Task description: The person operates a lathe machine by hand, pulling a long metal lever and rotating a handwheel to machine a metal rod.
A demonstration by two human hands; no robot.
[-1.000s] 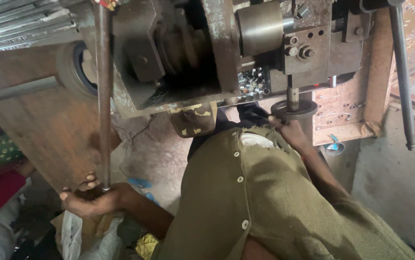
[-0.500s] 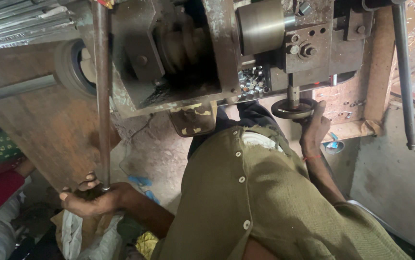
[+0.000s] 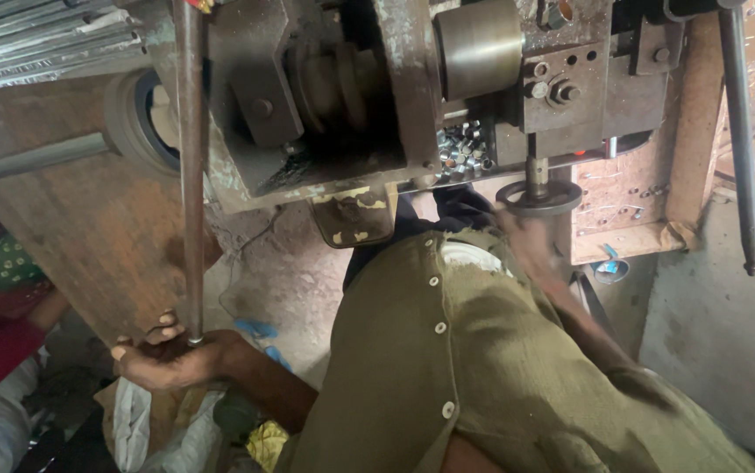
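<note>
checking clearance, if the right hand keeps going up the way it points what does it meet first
Most likely the round dark metal handwheel just above the right hand; the hand is blurred and depth is unclear, so I cannot tell whether they already touch.
</note>
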